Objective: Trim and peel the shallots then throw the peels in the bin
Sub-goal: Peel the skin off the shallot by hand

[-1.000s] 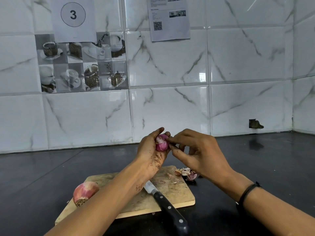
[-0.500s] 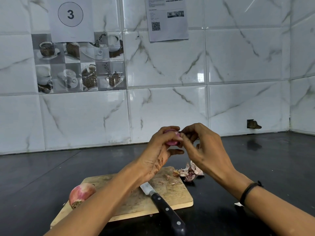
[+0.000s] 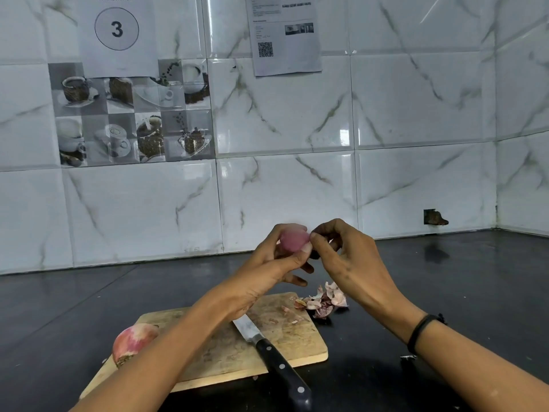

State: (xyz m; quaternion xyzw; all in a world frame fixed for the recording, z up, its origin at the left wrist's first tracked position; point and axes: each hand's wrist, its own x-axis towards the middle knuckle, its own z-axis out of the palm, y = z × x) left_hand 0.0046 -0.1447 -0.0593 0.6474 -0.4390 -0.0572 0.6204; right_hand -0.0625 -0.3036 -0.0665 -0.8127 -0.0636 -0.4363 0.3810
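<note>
Holding both hands raised over the far edge of the cutting board (image 3: 285, 334), the person works in front of the tiled wall (image 3: 416, 114).

Left forearm enters from the lower left and crosses over the board. Left hand (image 3: 267, 263) has its fingers (image 3: 292, 258) curled round a shallot (image 3: 292, 239), with the thumb along the near side and the other fingers below. The shallot is smooth and pink-purple, slightly blurred. It sits well above the table (image 3: 445, 292) and touches nothing but the two hands.

Right forearm enters from the lower right, with a dark band (image 3: 421, 333) at the wrist. Right hand (image 3: 350, 260) shows its back to the camera, knuckles up, fingers (image 3: 322, 242) bent inward. Thumb and forefinger tips meet the right end of the shallot in a pinch. Cannot tell whether a strip of skin lies between them.

On the board, a second shallot (image 3: 133, 341), skin on, lies at the near left corner, partly hidden by the left forearm. A knife (image 3: 279, 367) lies diagonally, blade on the board beneath the left wrist, black handle overhanging the near edge. A few small scraps lie on the board's far right part.

A pile of peels (image 3: 325, 298) lies on the table at the board's far right corner, below the right hand.

The wall carries a sheet marked 3 (image 3: 117, 28) and a sheet with a square code (image 3: 285, 34).
</note>
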